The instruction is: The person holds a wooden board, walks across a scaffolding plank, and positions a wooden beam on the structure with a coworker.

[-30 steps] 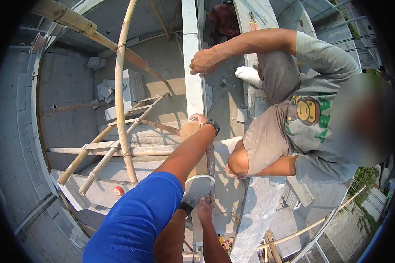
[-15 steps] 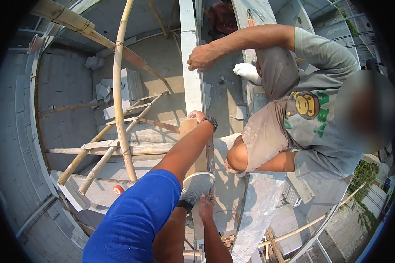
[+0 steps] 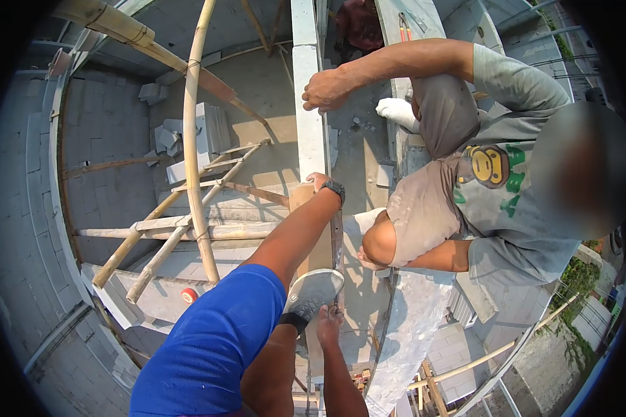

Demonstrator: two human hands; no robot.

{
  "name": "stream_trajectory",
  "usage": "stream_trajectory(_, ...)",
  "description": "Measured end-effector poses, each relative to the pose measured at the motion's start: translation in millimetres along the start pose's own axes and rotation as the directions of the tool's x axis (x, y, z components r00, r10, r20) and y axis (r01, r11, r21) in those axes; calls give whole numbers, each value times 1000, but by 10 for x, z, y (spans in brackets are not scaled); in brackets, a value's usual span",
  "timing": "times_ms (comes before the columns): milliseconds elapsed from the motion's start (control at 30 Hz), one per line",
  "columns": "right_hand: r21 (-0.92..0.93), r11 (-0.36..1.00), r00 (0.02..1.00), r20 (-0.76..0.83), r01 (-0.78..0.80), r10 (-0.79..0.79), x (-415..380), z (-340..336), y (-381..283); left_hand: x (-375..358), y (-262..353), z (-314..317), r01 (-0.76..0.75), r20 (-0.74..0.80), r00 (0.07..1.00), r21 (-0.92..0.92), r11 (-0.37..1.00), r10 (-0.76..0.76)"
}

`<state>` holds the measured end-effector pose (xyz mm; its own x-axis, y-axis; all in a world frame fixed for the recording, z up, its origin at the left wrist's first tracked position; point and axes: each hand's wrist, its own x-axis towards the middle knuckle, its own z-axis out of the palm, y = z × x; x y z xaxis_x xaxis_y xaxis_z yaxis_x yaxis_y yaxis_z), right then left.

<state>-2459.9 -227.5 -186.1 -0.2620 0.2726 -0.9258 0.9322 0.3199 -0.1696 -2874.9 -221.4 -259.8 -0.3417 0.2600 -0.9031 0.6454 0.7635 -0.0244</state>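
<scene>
My left hand (image 3: 320, 183), with a dark watch at the wrist, is closed over the far end of a brown board (image 3: 316, 258) that lies along the top of a narrow pale wall (image 3: 311, 111). Lower down, my right hand (image 3: 330, 321) has its fingers curled at the board's right edge, close to a grey shoe (image 3: 313, 295); what it grips is too small to tell. The shoe stands on the near part of the board. A dark strip (image 3: 337, 243) runs along the board's right side.
A co-worker in a grey shirt (image 3: 522, 167) sits at the right, one hand (image 3: 327, 90) over the wall. Another person (image 3: 358, 26) is partly visible beyond. Bamboo poles (image 3: 190, 125), a bamboo ladder (image 3: 181, 219) and stacked blocks (image 3: 212, 132) are at left. Red-handled pliers (image 3: 404, 28) lie far right.
The whole view has shifted slightly, so the wall and co-worker appear a little further right. Both my hands keep their places at the board.
</scene>
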Motion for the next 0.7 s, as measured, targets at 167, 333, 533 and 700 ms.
stream_trajectory(167,24,997,997,39,-70,70,-191,-208,-318,-241,-105,-39,-103,-235,971,-239,966,45)
stream_trajectory(333,13,996,996,14,-88,88,-267,-212,-421,-345,-252,7,-244,-416,909,-489,838,21)
stream_trajectory(533,11,1000,999,-35,-17,17,-119,-108,-226,-55,-285,56,-444,-493,850,-482,755,186)
stream_trajectory(700,-84,992,991,-81,95,-102,63,41,37,-601,-361,-13,-347,-514,850,-378,858,118)
